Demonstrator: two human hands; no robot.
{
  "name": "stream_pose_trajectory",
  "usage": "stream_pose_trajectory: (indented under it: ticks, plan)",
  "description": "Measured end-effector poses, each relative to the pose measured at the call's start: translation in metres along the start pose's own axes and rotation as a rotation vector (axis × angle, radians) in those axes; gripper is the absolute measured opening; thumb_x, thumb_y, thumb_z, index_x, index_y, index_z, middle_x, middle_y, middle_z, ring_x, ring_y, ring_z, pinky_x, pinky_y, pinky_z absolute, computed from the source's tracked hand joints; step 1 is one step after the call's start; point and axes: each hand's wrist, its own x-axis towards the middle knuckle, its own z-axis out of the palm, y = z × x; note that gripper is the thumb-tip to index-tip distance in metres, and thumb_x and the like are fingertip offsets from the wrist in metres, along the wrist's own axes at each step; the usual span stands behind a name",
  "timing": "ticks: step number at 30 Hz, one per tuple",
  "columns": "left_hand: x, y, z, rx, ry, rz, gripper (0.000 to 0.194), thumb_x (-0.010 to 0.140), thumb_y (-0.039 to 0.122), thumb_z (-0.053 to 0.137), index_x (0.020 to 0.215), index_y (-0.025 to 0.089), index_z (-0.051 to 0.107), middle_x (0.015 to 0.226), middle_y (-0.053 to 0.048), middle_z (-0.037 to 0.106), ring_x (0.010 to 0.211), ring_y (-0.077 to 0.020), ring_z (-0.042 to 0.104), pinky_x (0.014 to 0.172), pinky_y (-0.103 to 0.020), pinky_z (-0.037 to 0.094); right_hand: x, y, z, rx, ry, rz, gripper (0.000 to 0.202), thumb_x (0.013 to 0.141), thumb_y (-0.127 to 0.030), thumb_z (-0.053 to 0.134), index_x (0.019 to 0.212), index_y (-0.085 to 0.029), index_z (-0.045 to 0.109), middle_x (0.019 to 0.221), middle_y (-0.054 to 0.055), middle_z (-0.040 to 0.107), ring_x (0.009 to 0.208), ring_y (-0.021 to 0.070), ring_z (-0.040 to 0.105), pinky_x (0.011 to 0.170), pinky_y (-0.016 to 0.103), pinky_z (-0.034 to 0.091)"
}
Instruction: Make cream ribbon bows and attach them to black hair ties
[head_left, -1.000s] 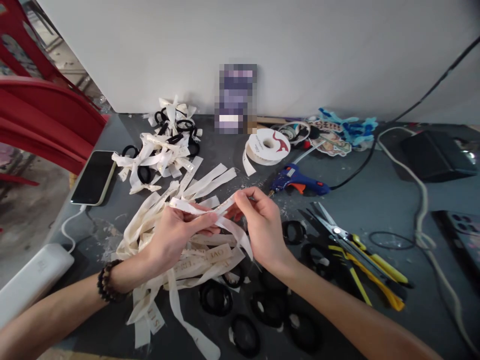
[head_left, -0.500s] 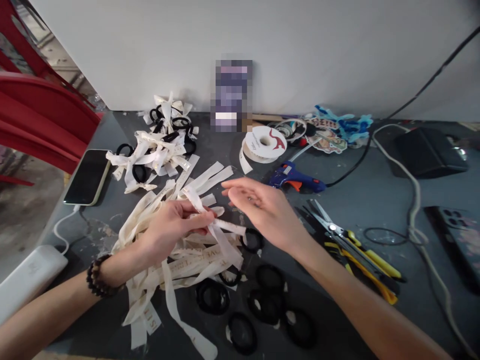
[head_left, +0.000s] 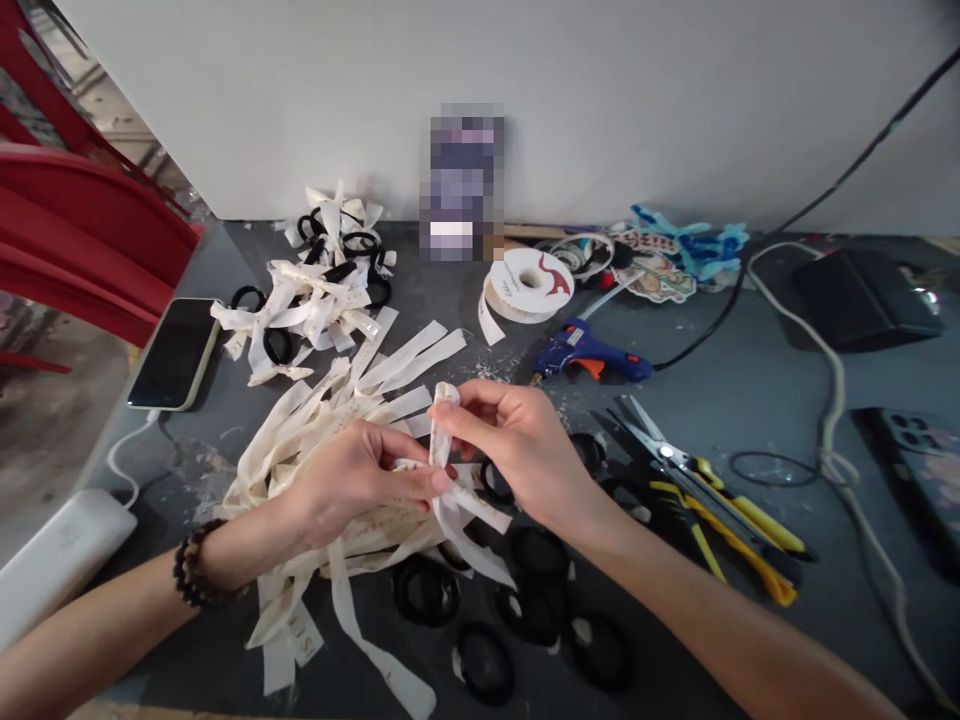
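Between my two hands is a white ribbon (head_left: 442, 425) with a loop standing upward and two tails hanging down to the right. My left hand (head_left: 367, 470) pinches the ribbon's crossing point between thumb and fingers. With thumb and forefinger, my right hand (head_left: 517, 440) grips the upper loop. Under my left hand lies a pile of cut cream ribbon strips (head_left: 300, 440), some printed with letters. Several black hair ties (head_left: 424, 590) are scattered below my hands. Farther back, a heap of hair ties with white ribbon bows (head_left: 322, 300) sits at the left.
A ribbon spool (head_left: 529, 285) and a blue glue gun (head_left: 592, 355) lie behind my right hand. Scissors (head_left: 667, 455) with yellow-handled tools are to the right. A phone (head_left: 176, 355) wired to a white power bank (head_left: 67, 560) is at left. A cable (head_left: 832, 400) crosses the right side.
My right hand has come down and left and closed on the ribbon. The ribbon's loop now points up, and my left hand has moved slightly right and down with it.
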Motion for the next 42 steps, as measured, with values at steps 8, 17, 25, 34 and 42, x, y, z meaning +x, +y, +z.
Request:
stream_pose_trajectory:
  ticks: [8, 17, 25, 34, 42]
  plan:
    - [-0.002, 0.004, 0.000, -0.113, -0.072, -0.002, 0.022, 0.077, 0.042, 0.091, 0.073, 0.021, 0.085, 0.070, -0.003, 0.075, 0.065, -0.0134, 0.062, 0.065, -0.024, 0.048, 0.009, -0.003, -0.009, -0.028, 0.099, -0.102, 0.025, 0.088, -0.042, 0.083, 0.076, -0.021, 0.075, 0.063, -0.003, 0.066, 0.058, 0.0124, 0.060, 0.058, 0.025, 0.049]
    - [0.000, 0.008, -0.005, 0.002, 0.135, 0.137, 0.023, 0.081, 0.042, 0.089, 0.081, 0.020, 0.082, 0.080, -0.004, 0.077, 0.073, -0.0171, 0.069, 0.068, -0.025, 0.054, 0.006, 0.003, -0.011, -0.187, -0.060, -0.139, 0.040, 0.095, -0.061, 0.072, 0.096, -0.021, 0.077, 0.088, 0.005, 0.079, 0.079, 0.0203, 0.074, 0.072, 0.031, 0.059]
    - [0.009, -0.005, -0.007, -0.410, 0.242, 0.119, 0.028, 0.084, 0.041, 0.089, 0.097, 0.017, 0.081, 0.093, -0.005, 0.079, 0.086, -0.0145, 0.073, 0.084, -0.023, 0.058, 0.007, -0.001, -0.013, -0.301, 0.052, -0.156, 0.023, 0.090, -0.043, 0.080, 0.103, -0.024, 0.081, 0.098, 0.005, 0.084, 0.088, 0.0225, 0.079, 0.077, 0.033, 0.060]
    - [0.008, 0.006, -0.017, -0.278, 0.113, 0.110, 0.032, 0.075, 0.041, 0.095, 0.098, 0.021, 0.085, 0.087, -0.005, 0.082, 0.078, -0.0157, 0.074, 0.080, -0.025, 0.059, 0.008, 0.001, -0.012, -0.395, 0.045, -0.247, 0.012, 0.093, -0.036, 0.077, 0.093, -0.026, 0.084, 0.085, 0.000, 0.083, 0.071, 0.0179, 0.073, 0.068, 0.030, 0.052]
    - [0.012, -0.002, -0.004, -0.173, 0.238, 0.179, 0.019, 0.074, 0.038, 0.095, 0.080, 0.022, 0.086, 0.076, -0.004, 0.081, 0.071, -0.0179, 0.073, 0.076, -0.029, 0.061, 0.008, -0.006, -0.020, -0.511, 0.026, -0.297, 0.019, 0.095, -0.040, 0.077, 0.083, -0.026, 0.082, 0.074, -0.002, 0.079, 0.065, 0.0170, 0.068, 0.066, 0.029, 0.049]
